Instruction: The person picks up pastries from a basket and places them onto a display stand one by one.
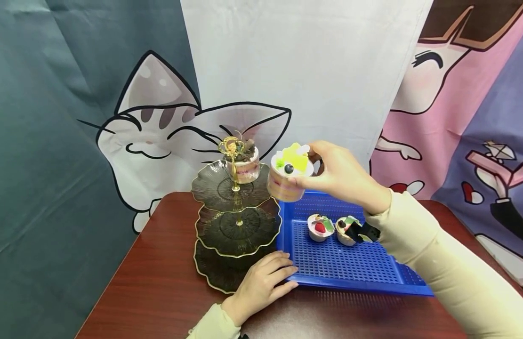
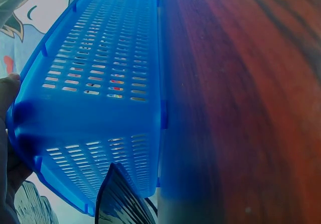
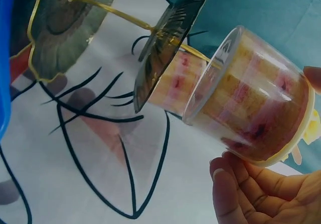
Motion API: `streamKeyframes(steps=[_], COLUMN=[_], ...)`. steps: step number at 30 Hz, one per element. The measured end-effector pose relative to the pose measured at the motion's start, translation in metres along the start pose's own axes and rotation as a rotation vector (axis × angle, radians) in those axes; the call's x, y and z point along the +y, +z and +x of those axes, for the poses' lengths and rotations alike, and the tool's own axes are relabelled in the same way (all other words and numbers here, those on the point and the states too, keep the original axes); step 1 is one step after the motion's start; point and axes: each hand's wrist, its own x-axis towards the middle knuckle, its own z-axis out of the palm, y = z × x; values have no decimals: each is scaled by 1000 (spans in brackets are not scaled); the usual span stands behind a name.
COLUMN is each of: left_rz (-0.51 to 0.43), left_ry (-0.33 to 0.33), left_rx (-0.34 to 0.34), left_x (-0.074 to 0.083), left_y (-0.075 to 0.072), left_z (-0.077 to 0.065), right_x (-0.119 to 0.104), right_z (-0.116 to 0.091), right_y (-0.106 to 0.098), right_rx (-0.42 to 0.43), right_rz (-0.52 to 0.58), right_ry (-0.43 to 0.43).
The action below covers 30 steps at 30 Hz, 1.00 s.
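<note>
My right hand (image 1: 335, 174) grips a clear cake cup (image 1: 286, 186) by its sides, thumb in front. Pink and yellow layers show through its wall, and white cream, yellow pieces and a dark berry top it. It is in the air right of the top tier of a three-tier stand (image 1: 214, 188) with dark, gold-edged plates. Another layered cake cup (image 1: 247, 172), with dark brown topping, sits on that tier, partly behind the gold handle (image 1: 231, 147). My left hand (image 1: 263, 280) rests with extended fingers on the near left corner of a blue basket (image 2: 90, 113).
Inside the basket are two small cupcakes (image 1: 319, 228), the right one partly covered by a black piece at my right wrist. Basket and stand share a red-brown wooden table (image 1: 147, 273). A printed cloth (image 1: 312, 61) with cartoon figures hangs behind the table.
</note>
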Motion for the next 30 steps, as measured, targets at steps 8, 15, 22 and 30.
streamKeyframes(steps=[8, 15, 22, 30], left_rz=[-9, -2, 7, 15], left_ry=[-2, 1, 12, 6], left_rx=[6, 2, 14, 8], left_x=[0, -1, -2, -1], left_y=[2, 1, 1, 1], left_z=[-1, -1, 0, 0], right_x=[-7, -14, -25, -30], right_z=[16, 23, 27, 30], right_y=[19, 33, 45, 56], right_rx=[26, 27, 30, 31], right_rz=[49, 61, 27, 5], right_ry=[-12, -9, -8, -26])
